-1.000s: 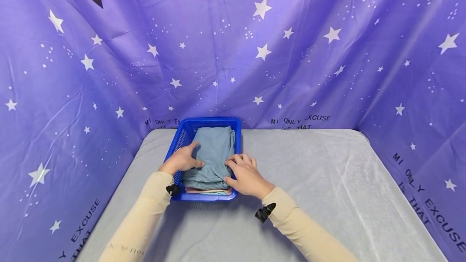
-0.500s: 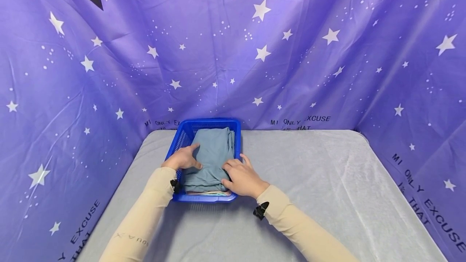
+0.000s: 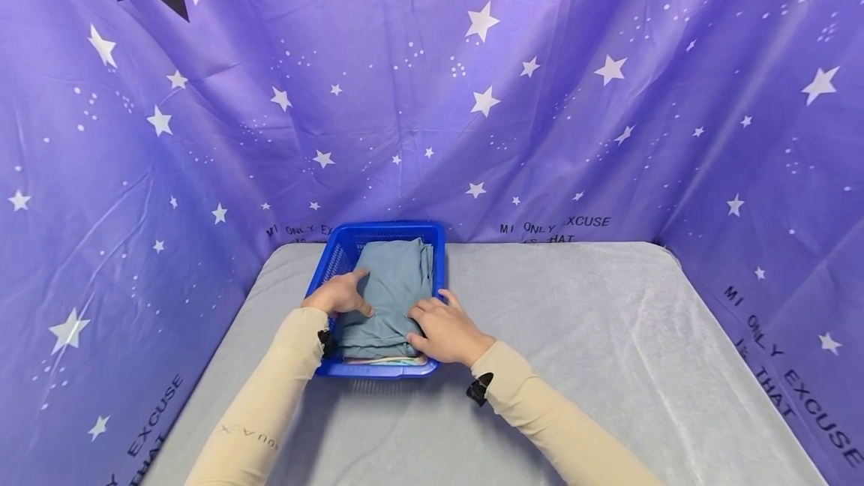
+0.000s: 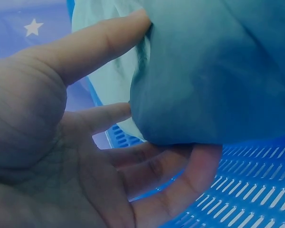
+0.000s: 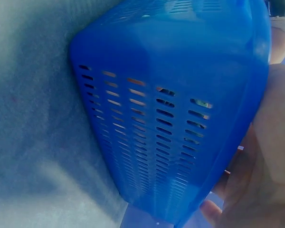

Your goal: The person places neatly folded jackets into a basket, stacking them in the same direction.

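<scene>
A folded blue-grey cloth [image 3: 394,276] lies on top of other folded fabrics [image 3: 385,360] in a blue plastic basket [image 3: 439,261]. At the cloth's left edge, my left hand [image 3: 337,293] grips it. The left wrist view shows the thumb [image 4: 104,42] on top and bent fingers [image 4: 180,185] at the underside. My right hand [image 3: 445,327] reaches over the basket's right rim and touches the cloth's right side. In the right wrist view, the basket wall [image 5: 147,114] fills the middle and the right fingertips are hidden beyond the rim.
The basket stands at the back left of a bed-like surface covered with pale grey plush fabric [image 3: 567,321]. A purple star-printed curtain [image 3: 398,111] hangs behind it and along both sides. Black bands circle both wrists.
My right hand has shifted slightly left, further onto the cloth, and its little finger has spread outward. My left hand stays at the cloth's left edge, nearly unmoved.
</scene>
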A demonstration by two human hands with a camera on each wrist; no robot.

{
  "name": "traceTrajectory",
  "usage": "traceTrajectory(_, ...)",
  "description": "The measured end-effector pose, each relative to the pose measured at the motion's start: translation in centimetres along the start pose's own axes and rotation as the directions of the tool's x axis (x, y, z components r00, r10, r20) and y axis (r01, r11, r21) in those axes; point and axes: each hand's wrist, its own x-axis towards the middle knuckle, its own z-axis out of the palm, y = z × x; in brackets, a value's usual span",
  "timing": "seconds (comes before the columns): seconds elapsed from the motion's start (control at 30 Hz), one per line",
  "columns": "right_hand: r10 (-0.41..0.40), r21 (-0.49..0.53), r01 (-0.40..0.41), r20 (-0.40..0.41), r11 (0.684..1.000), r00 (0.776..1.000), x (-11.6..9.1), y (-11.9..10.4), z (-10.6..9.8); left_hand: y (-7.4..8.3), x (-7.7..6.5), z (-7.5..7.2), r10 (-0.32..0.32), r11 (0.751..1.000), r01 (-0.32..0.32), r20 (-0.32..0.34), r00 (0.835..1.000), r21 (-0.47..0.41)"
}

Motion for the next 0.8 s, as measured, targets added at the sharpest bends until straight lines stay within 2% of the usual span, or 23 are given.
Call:
traceTrajectory(0.13,-0.013,0.012,0.013,-0.010,1.000,1.000,0.0,0.1,0.1,-0.1,0.2,-0.1,0.001,1.000,-0.001,0.009,1.000,-0.003)
traceTrajectory(0.23,-0.035,0.059,0.038,-0.045,0.998,0.998,-0.1,0.4,-0.1,-0.1,0.2,-0.2,0.015,1.000,-0.015,-0.001,1.000,0.003)
traceTrajectory(0.37,-0.071,0.157,0.092,-0.135,0.983,0.988,-0.6,1.0,-0.1,-0.1,-0.2,-0.1,0.052,0.997,-0.049,-0.054,0.997,0.054)
traceTrajectory(0.53,-0.073,0.260,0.148,-0.277,0.954,0.958,-1.6,2.2,-0.1,0.5,-1.2,0.2,0.099,0.992,-0.086,-0.150,0.984,0.089)
traceTrajectory(0.63,-0.018,0.353,0.139,-0.324,0.925,0.946,-2.2,3.0,-0.5,1.0,-1.7,0.4,0.147,0.988,-0.133,-0.238,0.960,0.073)
traceTrajectory(0.8,0.100,0.494,0.080,-0.328,0.866,0.939,-3.3,4.7,-1.8,1.7,-2.3,0.8,0.250,0.967,-0.248,-0.378,0.891,0.056)
